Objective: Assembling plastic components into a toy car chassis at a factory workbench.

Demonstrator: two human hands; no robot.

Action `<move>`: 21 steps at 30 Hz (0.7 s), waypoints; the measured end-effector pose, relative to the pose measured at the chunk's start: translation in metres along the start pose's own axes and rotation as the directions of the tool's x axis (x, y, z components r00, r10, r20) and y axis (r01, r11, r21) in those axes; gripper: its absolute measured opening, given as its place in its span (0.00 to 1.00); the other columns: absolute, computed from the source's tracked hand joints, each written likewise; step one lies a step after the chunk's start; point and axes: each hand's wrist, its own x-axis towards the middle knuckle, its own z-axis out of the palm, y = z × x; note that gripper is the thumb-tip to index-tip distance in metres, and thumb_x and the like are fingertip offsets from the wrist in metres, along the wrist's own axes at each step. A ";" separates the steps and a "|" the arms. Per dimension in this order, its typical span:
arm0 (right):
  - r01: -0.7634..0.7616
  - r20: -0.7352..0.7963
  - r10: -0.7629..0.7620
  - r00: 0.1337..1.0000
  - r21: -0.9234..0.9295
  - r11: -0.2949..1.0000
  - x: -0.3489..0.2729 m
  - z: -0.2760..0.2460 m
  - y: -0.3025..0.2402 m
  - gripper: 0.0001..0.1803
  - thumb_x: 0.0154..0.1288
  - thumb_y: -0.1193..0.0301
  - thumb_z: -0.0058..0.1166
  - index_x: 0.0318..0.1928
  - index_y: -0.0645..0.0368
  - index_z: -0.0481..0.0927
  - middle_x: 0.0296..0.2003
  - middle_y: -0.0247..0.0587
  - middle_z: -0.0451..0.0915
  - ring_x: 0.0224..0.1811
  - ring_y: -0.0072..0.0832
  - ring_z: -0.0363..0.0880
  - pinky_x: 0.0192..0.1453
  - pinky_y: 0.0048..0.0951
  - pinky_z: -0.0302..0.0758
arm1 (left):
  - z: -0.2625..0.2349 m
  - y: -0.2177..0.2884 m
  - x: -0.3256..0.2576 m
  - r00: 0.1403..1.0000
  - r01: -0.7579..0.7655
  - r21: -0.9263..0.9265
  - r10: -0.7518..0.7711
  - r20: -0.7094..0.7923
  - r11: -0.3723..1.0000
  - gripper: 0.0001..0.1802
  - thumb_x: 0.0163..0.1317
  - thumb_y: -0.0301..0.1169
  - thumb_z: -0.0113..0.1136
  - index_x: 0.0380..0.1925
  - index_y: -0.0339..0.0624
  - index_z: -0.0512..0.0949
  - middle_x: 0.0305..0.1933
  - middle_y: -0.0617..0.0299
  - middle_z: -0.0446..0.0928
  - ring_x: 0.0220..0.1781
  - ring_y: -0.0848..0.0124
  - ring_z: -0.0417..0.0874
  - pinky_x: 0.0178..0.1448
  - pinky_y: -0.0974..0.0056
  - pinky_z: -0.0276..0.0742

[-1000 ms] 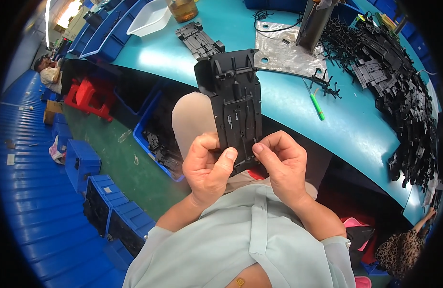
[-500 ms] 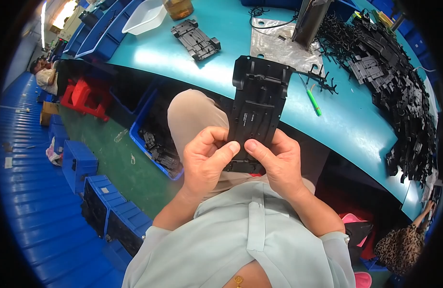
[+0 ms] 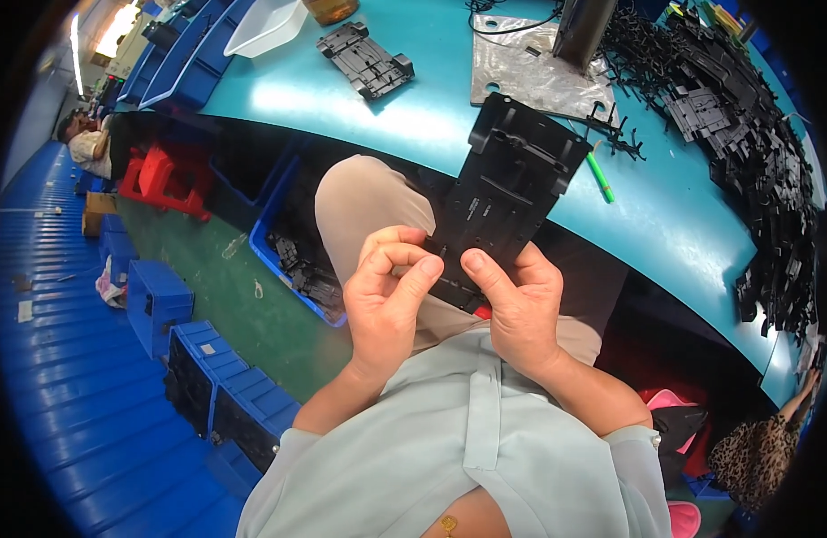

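Note:
A black plastic toy-car chassis [image 3: 512,184] is held above my lap, its far end tilted to the right over the bench edge. My right hand [image 3: 528,309] grips its near right side, thumb on top and fingers underneath. At the near left edge of the chassis, my left hand [image 3: 386,291] is closed, thumb and index finger pinched together; anything small between them is hidden. Another black chassis [image 3: 364,61] lies on the turquoise bench [image 3: 315,108]. A green-handled tool [image 3: 601,177] rests beside black branching plastic pieces [image 3: 618,133].
A metal post [image 3: 582,36] stands on a bolted plate [image 3: 498,76]. Black parts are heaped [image 3: 745,161] along the bench's right side. A white tray [image 3: 265,27] and blue bins [image 3: 194,63] sit at the far left. Below is a blue crate [image 3: 292,269] of black parts. Other people are farther off.
The chassis has turned, its far end swinging right. My left thumb has come off its surface to pinch against the index finger at its edge. My right hand keeps its grip.

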 end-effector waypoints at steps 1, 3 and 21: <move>0.004 0.030 -0.004 1.000 0.007 1.000 0.000 -0.002 0.002 0.10 0.64 0.79 0.56 0.46 0.64 0.78 0.43 0.36 0.81 0.43 0.19 0.77 0.50 0.22 0.75 | 0.000 0.000 0.001 1.000 -0.001 0.002 0.001 -0.003 1.000 0.02 0.59 0.20 0.60 0.32 0.34 0.78 0.52 0.59 0.69 0.44 0.78 0.72 0.48 0.73 0.70; 0.008 0.063 -0.009 0.998 0.015 1.000 -0.001 -0.004 0.003 0.12 0.65 0.80 0.54 0.49 0.65 0.77 0.45 0.36 0.80 0.45 0.19 0.76 0.52 0.23 0.75 | 0.002 0.001 0.002 0.998 0.057 -0.047 -0.058 -0.019 0.997 0.01 0.59 0.20 0.60 0.31 0.34 0.78 0.52 0.59 0.69 0.45 0.78 0.72 0.49 0.73 0.69; -0.018 0.113 0.013 0.993 0.047 0.999 -0.007 -0.002 0.007 0.15 0.63 0.82 0.53 0.50 0.62 0.71 0.47 0.36 0.77 0.49 0.20 0.75 0.55 0.26 0.72 | 0.003 -0.006 -0.003 0.977 0.203 -0.350 -0.215 0.005 0.914 0.02 0.60 0.21 0.57 0.30 0.33 0.77 0.48 0.57 0.76 0.42 0.78 0.74 0.51 0.71 0.68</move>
